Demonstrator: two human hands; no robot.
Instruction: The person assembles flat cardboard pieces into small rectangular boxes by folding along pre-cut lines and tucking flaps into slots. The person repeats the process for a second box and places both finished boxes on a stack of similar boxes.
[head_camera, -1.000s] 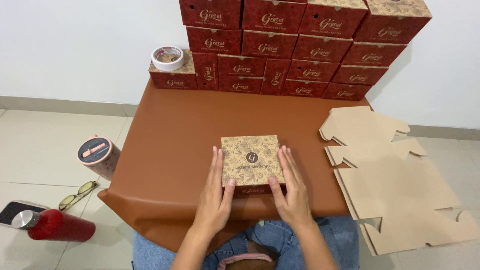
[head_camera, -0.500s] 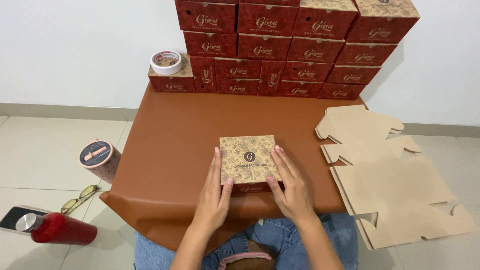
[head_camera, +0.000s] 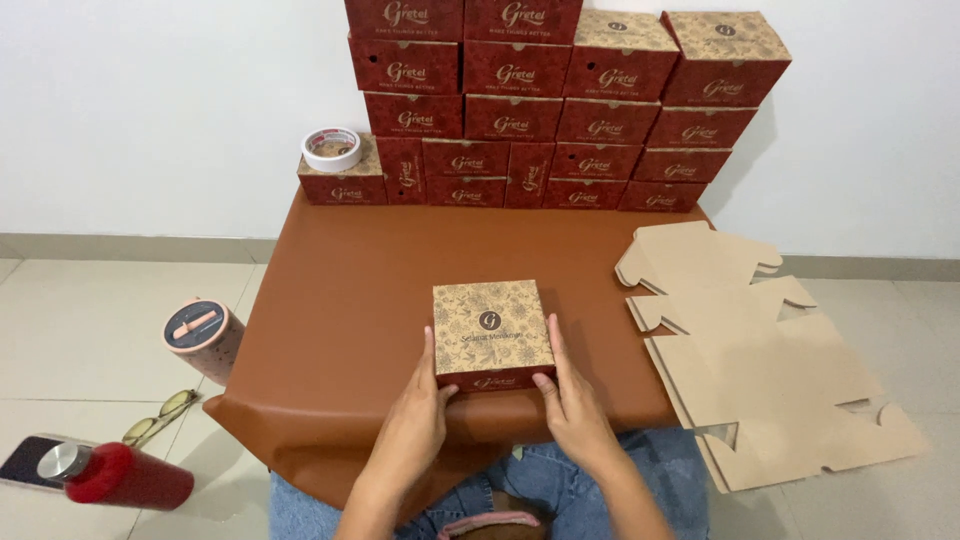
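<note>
Landmark: the folded box with the patterned tan lid and dark red sides, near the front edge of the brown surface.

Far left of the box, on the tiled floor: one red bottle with a metal cap, lying on its side across a dark flat thing, likely a phone, which we cannot make out fully. One pair of glasses just beside it. One pink tumbler with a dark lid, standing close to the left edge of the surface.

Behind and left of the box: one roll of tape, resting on a low red box.

At the box: our left hand is flat against its left side, fingers stretched forward, thumb on the front wall. Our right hand mirrors it on the right side. Both press inward; neither pinches anything. The lid sits closed and level.

Behind the box, against the white wall: a stack of finished red boxes. We count about twenty fronts in view; some are cut off at the top, so the count is rough.

Right of the box: flat tan cardboard blanks, overlapping and hanging off the edge. We count at least three.

Our judgement: this box looks assembled and closed; many are done, and the flat blanks remain unfolded.
</note>
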